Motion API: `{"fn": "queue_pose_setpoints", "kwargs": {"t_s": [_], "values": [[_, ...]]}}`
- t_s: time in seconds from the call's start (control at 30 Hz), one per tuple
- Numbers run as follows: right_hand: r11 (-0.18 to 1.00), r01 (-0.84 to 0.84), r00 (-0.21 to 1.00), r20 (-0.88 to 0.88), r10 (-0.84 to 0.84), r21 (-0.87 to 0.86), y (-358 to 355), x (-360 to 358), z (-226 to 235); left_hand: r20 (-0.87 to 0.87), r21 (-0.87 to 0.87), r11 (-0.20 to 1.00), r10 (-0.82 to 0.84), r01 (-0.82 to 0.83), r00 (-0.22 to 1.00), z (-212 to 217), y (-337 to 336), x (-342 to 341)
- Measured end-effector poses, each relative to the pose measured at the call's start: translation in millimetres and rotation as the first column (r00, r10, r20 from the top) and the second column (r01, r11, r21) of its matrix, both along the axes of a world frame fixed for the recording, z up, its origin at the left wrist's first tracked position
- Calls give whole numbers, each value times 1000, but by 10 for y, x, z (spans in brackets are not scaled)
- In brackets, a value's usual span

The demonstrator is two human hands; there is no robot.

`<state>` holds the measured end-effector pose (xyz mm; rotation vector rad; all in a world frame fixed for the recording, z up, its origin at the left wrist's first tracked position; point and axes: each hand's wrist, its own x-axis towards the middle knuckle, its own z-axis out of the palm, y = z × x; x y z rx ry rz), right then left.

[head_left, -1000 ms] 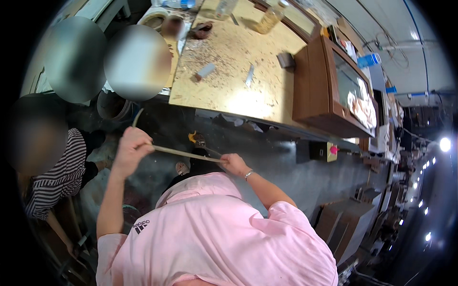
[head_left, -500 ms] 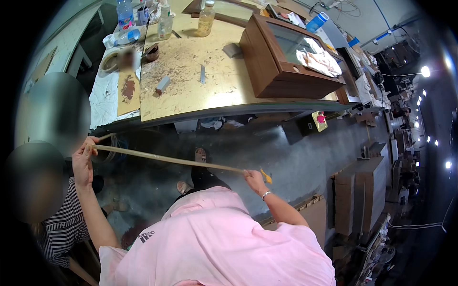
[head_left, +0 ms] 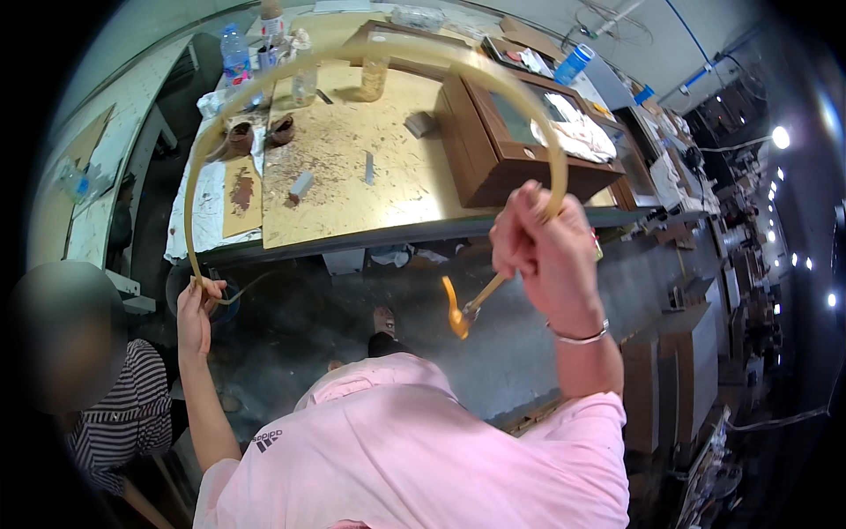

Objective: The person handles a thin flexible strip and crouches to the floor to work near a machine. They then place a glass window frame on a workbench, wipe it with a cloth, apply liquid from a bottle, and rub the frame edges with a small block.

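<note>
A long thin bamboo strip (head_left: 370, 48) is bent into a high arch in front of me. My left hand (head_left: 197, 310) grips its left end low down, by the workbench's near left corner. My right hand (head_left: 545, 249) is raised and closed around the strip near its other end. Below that hand the strip's short tail (head_left: 480, 300) sticks out and ends in a curled orange piece (head_left: 456, 316). I wear a pink shirt.
A workbench (head_left: 352, 167) topped with a chipboard sheet carries small blocks, two bowls, bottles and a brown wooden cabinet (head_left: 520, 150) with cloth inside. A person in a striped top (head_left: 123, 414) sits at my lower left. Grey floor lies under the bench.
The strip was nearly straight and held low between my hands. Both hands have since come closer together, my right hand has risen, and the strip now bows into a tall arch.
</note>
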<state>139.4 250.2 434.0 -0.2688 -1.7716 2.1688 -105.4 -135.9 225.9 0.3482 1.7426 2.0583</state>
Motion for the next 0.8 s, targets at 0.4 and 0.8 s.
{"fn": "queue_pose_setpoints", "kwargs": {"t_s": [0.4,0.8], "values": [[800,267,935,-345,-80,538,1064,-2057,695,-46,-44,989,142,-144,989,61,238,411],[520,505,828,-556,-68,689,1956,-3799,192,49,-221,975,6,5,999,-552,1057,981]]}}
